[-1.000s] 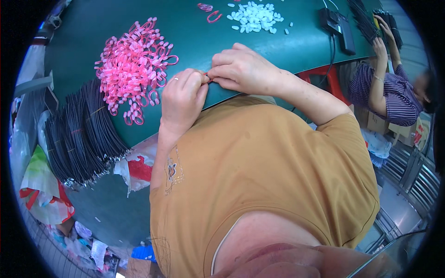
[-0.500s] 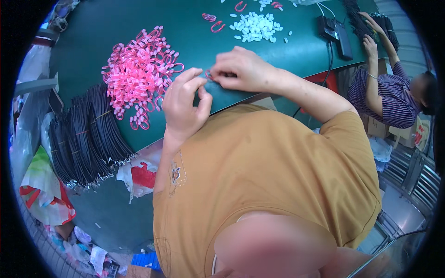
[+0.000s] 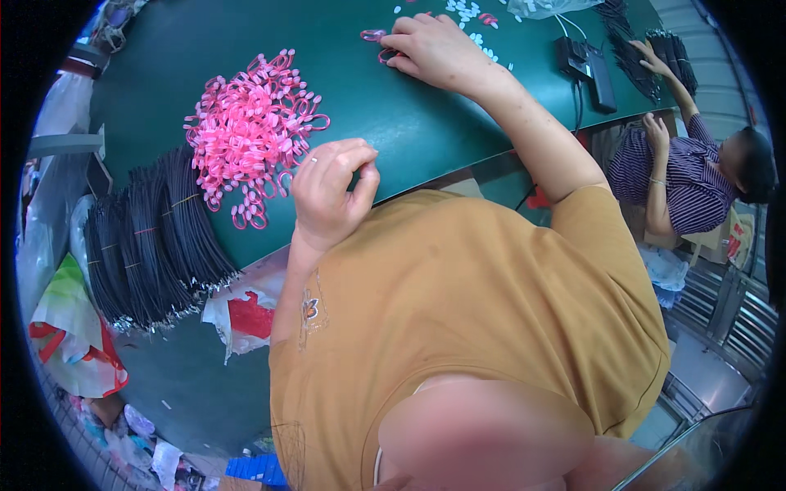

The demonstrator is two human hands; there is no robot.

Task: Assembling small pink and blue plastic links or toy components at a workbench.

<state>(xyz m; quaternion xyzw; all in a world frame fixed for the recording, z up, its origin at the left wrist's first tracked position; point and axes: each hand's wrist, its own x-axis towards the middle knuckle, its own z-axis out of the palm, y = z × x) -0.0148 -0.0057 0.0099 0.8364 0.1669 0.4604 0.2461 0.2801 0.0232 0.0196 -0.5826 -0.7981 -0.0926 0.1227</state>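
Observation:
My left hand (image 3: 334, 192) is raised at the table's near edge, beside a heap of pink loops (image 3: 254, 127) with pale ends. Its thumb and forefinger are pinched together; whatever may be between them is hidden. Farther away, my right hand (image 3: 442, 53) reaches across the green table. Its fingers are bent but apart, with the tips at a red loop (image 3: 387, 56) lying there. A small bundle of pink loops (image 3: 372, 35) rests just left of those fingertips. Small white pieces (image 3: 465, 10) lie scattered behind and around my right hand, which covers part of them.
Bundled black cords (image 3: 151, 237) with metal ends lie on the left. A black power adapter (image 3: 585, 69) with cables stands at the right. Beyond it, a person in a striped shirt (image 3: 688, 176) handles more black cords (image 3: 630, 49). A clear plastic bag (image 3: 544, 6) lies at the far edge.
My right hand has left the spot beside my left hand and moved away, up to the red loop near the white pieces. My left hand has stayed almost in place, still pinched.

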